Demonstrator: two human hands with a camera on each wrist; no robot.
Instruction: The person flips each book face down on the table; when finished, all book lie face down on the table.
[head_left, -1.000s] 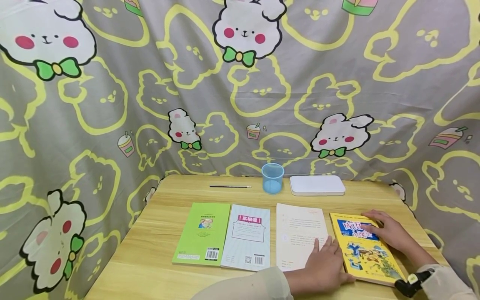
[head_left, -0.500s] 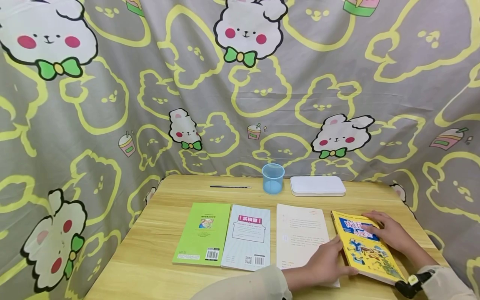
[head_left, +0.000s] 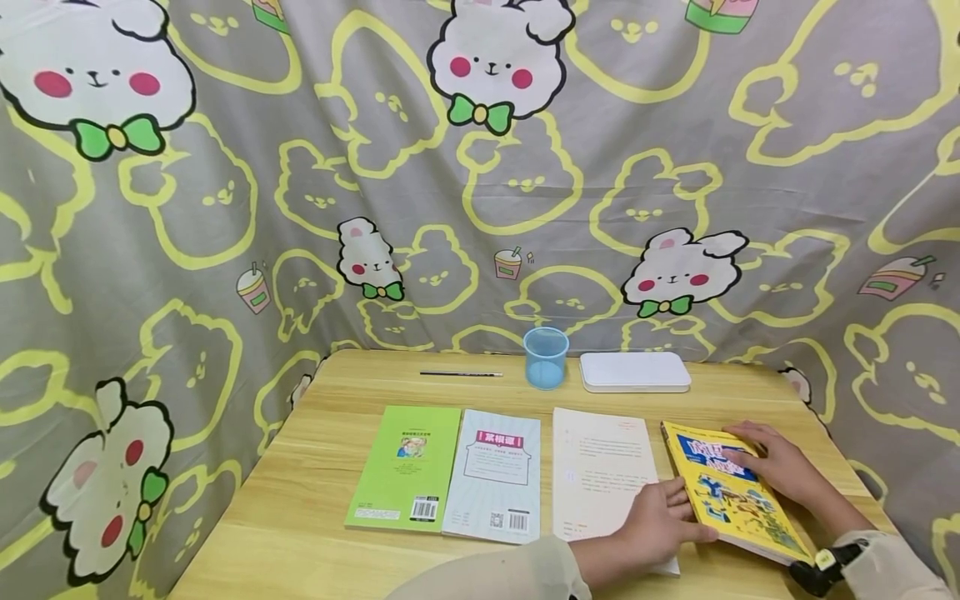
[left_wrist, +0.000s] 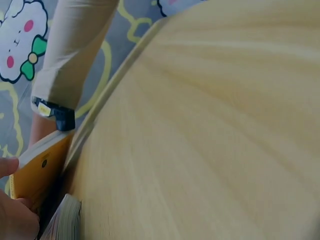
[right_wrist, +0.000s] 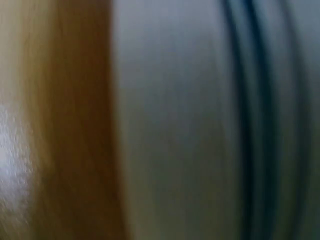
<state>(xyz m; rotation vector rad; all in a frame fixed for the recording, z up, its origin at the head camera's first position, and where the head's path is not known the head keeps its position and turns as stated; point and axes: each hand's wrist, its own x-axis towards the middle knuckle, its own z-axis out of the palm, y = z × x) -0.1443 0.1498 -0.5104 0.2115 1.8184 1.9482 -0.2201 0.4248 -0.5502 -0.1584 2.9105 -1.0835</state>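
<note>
A yellow book [head_left: 731, 492] with a blue title panel lies slanted at the right of the table, its left side raised in the left wrist view. My left hand [head_left: 656, 525] pinches its near left edge, thumb on the cover and fingers under it. My right hand [head_left: 780, 462] holds the book's right side, with thumb and finger over the cover; its other fingers are hidden. A cream book [head_left: 600, 467] lies just left, partly under my left forearm. In the right wrist view a blurred pale surface [right_wrist: 175, 120] fills much of the frame.
A light blue book [head_left: 495, 475] and a green book [head_left: 405, 467] lie at the left on the wooden table [head_left: 285, 500]. Along the back are a pencil [head_left: 461, 373], a blue cup [head_left: 546, 358] and a white case [head_left: 634, 371]. A patterned curtain [head_left: 480, 192] hangs behind.
My left hand has turned from lying palm down over the cream book to pinching the yellow book's edge. That book's left side has risen and tilted slightly. My right hand has barely moved.
</note>
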